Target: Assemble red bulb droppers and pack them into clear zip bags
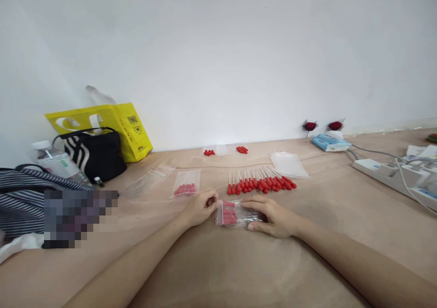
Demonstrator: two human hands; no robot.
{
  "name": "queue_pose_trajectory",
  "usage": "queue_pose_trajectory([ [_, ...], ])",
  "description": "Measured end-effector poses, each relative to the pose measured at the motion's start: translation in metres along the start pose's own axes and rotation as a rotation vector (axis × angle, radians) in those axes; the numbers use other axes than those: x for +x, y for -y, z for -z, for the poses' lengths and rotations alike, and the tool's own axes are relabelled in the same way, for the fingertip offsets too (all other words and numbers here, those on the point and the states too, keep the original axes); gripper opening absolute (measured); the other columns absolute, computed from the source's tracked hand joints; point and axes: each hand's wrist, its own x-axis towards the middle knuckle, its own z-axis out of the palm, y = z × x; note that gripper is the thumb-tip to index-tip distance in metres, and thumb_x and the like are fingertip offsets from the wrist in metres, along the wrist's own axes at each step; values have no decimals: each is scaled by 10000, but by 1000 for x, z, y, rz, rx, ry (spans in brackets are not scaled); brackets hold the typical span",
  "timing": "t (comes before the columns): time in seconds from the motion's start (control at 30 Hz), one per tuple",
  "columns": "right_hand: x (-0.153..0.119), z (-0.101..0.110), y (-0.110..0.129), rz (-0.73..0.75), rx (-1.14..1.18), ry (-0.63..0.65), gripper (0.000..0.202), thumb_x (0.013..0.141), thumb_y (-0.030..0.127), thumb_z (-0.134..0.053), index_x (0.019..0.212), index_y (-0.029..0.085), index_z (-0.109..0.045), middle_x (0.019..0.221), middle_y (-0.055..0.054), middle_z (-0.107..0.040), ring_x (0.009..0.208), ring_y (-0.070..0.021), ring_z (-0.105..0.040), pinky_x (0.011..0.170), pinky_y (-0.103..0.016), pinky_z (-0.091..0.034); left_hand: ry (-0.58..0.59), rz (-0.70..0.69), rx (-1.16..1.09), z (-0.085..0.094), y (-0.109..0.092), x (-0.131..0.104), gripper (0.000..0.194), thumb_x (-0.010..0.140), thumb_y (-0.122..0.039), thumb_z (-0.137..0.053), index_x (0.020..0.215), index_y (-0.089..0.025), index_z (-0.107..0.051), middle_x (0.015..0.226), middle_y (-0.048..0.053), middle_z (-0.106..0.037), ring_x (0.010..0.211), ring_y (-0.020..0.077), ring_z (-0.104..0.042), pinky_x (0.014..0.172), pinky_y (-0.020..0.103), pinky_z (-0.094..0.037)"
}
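Head view: both hands meet over a clear bag (pixel 241 217) lying flat on the surface (pixel 218 267), front and centre, just nearer the person than a row of loose red-headed sticks (pixel 257 184).

Left hand (pixel 201 205): thumb and forefinger drawn narrow, apparently pinching the bag's left edge near its far corner; the other fingers curl in. Right hand (pixel 273 214): thumb and fingers held apart, spanning the right part of the bag, fingers along its far side, thumb on its near side, seemingly steadying it.

Step in hand, as I judge it: working the bag's mouth with the red-headed sticks already inside. The next move calls for a firm pinch run along the left edge, the right hand keeping the plastic flat. Glare on the film is heavy; cannot tell whether that edge is sealed.

Direction: long axis of the bag runs left to right, across the person. Red heads (pixel 230 215) inside lie at the left end, toward the left hand; the pale stems seem to run right, partly lost under shine and the right hand.

By contrast, the loose row lies heads toward the person, stems toward the wall (pixel 218 71). A packed bag (pixel 186 185) left of the row has its heads nearer the person too. A flat bag (pixel 290 164) lies beyond the row's right end.
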Motion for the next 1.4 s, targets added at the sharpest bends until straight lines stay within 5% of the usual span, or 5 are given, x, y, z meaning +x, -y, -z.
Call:
queue_pose_trajectory([
  [0.27, -2, 4, 2, -15, -43, -5, 540, 773, 454, -525, 1215, 152, -458, 1193, -133, -503, 1082, -234, -462, 899, -388, -388, 36, 152, -79, 11, 5, 11, 280, 625, -50, -440, 855, -138, -573, 639, -27, -535, 589, 104, -501, 532, 182, -375],
  [0.63, -2, 6, 2, -6, -39, 47, 472, 802, 389, -504, 1214, 161, -468, 1190, -126, -507, 1078, -230, -471, 902, -382, -392, 2, 530, 58, -18, -5, 83, 198, 775, -267, -578, 898, -111, -582, 876, 55, -603, 804, 188, -562, 714, 320, -450],
  [0.97, -1, 6, 3, -14, -46, 45, 469, 789, 382, -523, 1205, 171, -472, 1173, -115, -517, 1059, -229, -481, 900, -388, -390, 149, 734, -78, -20, -14, 98, 278, 856, -270, -496, 1102, -141, -495, 1101, 78, -523, 918, 196, -553, 759, 388, -476],
  [1.17, -2, 5, 3, -17, -49, 48, 486, 785, 378, -528, 1216, 162, -464, 1197, -120, -502, 1078, -230, -470, 909, -387, -389, 20, 566, -108, 13, -13, 67, 285, 880, -144, -377, 1156, -84, -415, 771, 43, -590, 703, 147, -587, 689, 314, -480],
  [1.4, -3, 4, 2, -15, -33, 27, 476, 785, 373, -531, 1211, 170, -468, 1190, -118, -512, 1075, -234, -475, 902, -398, -389, -156, 118, 82, 54, 5, -37, 187, 811, -215, -412, 858, -171, -588, 892, 52, -594, 905, 196, -533, 851, 349, -394],
])
